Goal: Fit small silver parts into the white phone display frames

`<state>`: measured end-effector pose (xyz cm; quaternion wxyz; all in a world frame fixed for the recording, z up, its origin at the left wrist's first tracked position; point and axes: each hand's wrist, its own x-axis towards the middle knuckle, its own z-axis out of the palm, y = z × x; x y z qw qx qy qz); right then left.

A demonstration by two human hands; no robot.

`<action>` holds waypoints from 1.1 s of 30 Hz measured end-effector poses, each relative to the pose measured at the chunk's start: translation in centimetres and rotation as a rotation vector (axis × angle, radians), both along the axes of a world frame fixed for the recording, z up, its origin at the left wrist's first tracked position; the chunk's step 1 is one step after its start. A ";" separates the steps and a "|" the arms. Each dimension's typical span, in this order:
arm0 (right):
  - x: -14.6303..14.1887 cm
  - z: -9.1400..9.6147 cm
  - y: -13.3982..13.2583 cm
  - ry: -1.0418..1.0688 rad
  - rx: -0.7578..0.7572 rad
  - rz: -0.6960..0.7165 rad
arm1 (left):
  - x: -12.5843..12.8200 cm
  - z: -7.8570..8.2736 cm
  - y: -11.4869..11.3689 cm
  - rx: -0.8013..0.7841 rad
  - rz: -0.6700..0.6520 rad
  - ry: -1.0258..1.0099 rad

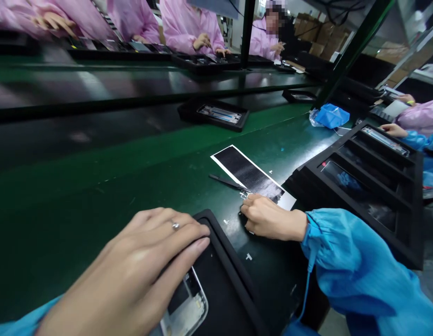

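Note:
My left hand (139, 270) lies flat, fingers stretched out, over a black tray (233, 284) at the near edge of the green bench. A silver phone frame (188, 310) shows from under that hand in the tray. My right hand (268, 217) is closed in a pinch at the near end of a black sticker sheet (249, 176) with a white border. What the fingertips hold is too small to make out. A thin black stylus (226, 182) lies just left of the sheet, apart from my hand.
A stack of black compartment trays (377, 186) stands at the right. Another black tray with a phone frame (216, 114) sits on the conveyor belt. A blue bag (331, 115) lies further back. People in pink coats work across the belt; another person's hand (393, 129) is at the right.

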<state>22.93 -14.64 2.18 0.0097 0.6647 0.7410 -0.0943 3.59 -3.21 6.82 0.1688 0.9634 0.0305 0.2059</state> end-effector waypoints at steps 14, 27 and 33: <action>-4.0 2.1 -3.5 0.892 0.594 -0.368 | 5.1 0.4 -4.0 -0.733 0.207 0.174; -3.9 2.9 -4.8 1.234 0.463 -0.469 | 3.2 -0.5 -5.2 -0.129 -0.030 -0.075; -3.9 2.5 -5.4 1.380 0.351 -0.442 | 2.9 -0.5 -5.1 -0.034 -0.107 -0.059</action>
